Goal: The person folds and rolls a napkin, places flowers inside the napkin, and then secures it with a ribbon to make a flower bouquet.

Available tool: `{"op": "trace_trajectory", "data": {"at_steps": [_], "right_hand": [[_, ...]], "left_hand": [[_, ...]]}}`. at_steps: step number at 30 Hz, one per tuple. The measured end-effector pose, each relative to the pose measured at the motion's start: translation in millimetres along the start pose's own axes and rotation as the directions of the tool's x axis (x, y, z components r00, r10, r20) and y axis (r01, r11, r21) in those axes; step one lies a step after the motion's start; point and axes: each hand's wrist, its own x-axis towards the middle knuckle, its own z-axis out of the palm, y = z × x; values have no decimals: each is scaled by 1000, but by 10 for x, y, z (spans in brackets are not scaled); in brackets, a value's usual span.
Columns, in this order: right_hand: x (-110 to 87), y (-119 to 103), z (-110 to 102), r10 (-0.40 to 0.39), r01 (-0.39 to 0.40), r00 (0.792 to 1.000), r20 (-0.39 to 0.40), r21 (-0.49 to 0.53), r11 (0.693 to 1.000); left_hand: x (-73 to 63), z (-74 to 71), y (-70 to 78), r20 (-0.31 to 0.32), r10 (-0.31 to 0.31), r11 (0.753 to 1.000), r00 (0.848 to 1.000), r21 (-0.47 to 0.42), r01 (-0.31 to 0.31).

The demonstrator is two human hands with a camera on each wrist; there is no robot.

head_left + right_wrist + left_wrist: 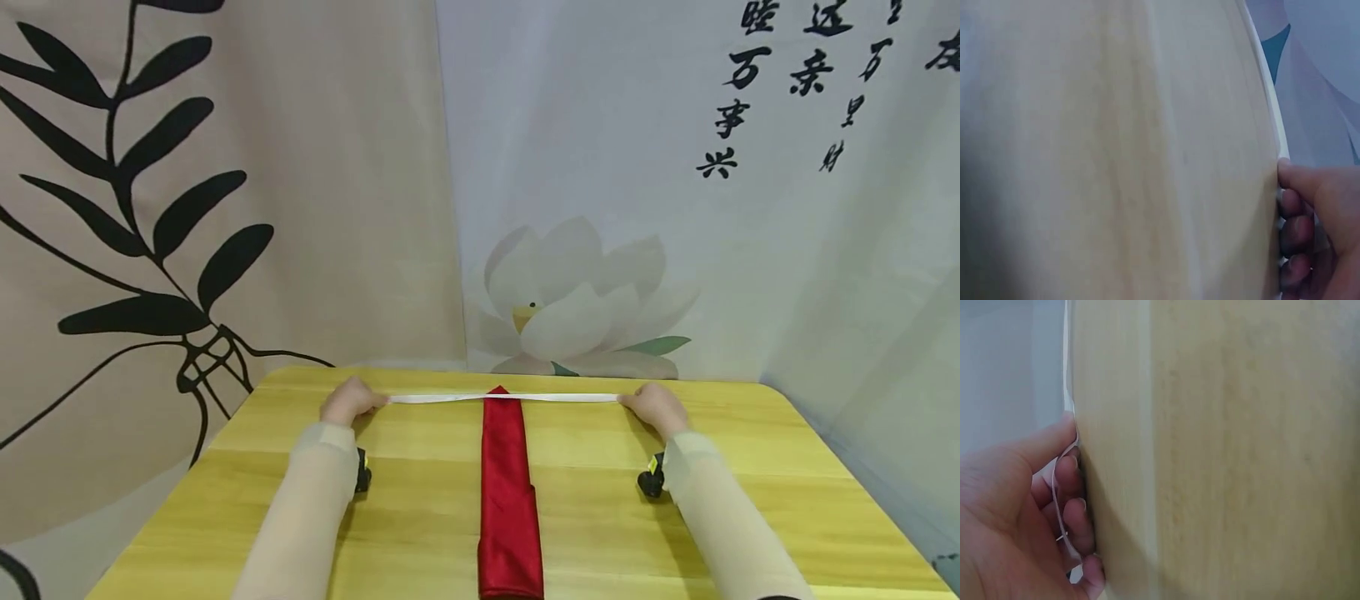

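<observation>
Head view: the white strip (pixel 442 398) conceals a band of the red cloth (pixel 512 492); the lower edge crops both sleeves (pixel 303 517). Wrist views: the left hand (pixel 1004 494) and right hand (pixel 1329 215) (each cut by a side edge) appear incomplete; the tabletop (pixel 1085 187) is blurred.

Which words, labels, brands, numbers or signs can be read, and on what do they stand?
"睦万事兴", on the backdrop cloth
"远亲", same cloth
"万里财", same cloth; top character cut off
Right-edge character: cut off, unreadable
Yellow patch, right-wrist device: too small to read
</observation>
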Motion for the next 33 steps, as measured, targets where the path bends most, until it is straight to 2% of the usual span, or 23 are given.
{"op": "trace_trajectory", "data": {"at_steps": [6, 9, 18, 24, 33], "right_hand": [[30, 13, 58, 38, -38, 999, -11, -14, 999], [44, -4, 57, 59, -60, 998, -25, -38, 997], [70, -74, 55, 66, -68, 997, -36, -40, 997], [105, -91, 47, 63, -66, 997, -39, -69, 995], [141, -121, -2, 99, -103, 994, -47, -91, 991]], "left_hand": [[-65, 43, 54, -17, -45, 999, 999, -7, 45], [-78, 36, 101, -22, -35, 999, 999, 3, 35], [15, 43, 76, -55, -35, 999, 998, 33, 37], [81, 35, 110, -70, -40, 998, 997, 53, 43], [95, 76, 175, -70, -57, 997, 996, 52, 61]]}}
